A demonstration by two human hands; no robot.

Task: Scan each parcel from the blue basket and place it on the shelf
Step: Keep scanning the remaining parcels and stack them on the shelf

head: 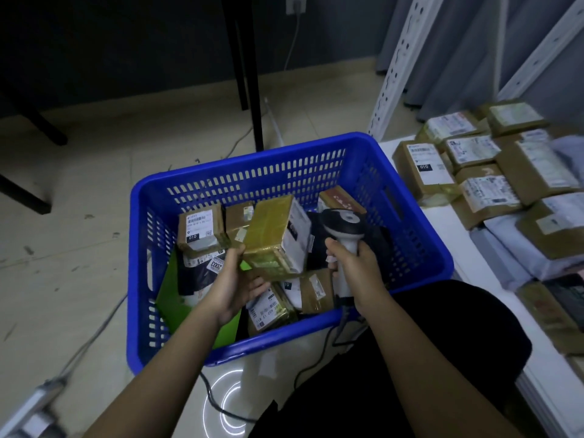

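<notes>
The taped parcel is a brown box wrapped in shiny yellow tape, with a white label on its right side. It is held up over the middle of the blue basket, tilted, with the label side facing the scanner. The left hand holds it from below, with the thumb on the near left edge and the fingers curled under the box. The right hand is wrapped tight around the handle of the barcode scanner. The scanner is white with a dark head, and the head sits just to the right of the parcel. A black cable runs from the scanner handle down over the near rim of the basket and onto the floor.

The basket stands on the floor, just left of the shelf. More parcels lie inside it. A small brown box with a white label sits at the far left, and a flat parcel with labels lies near the front. A green sheet leans in the near left corner.

On the low white shelf to the right, many brown boxes and grey bags lie side by side. A white metal post rises at the far corner of the shelf.
</notes>
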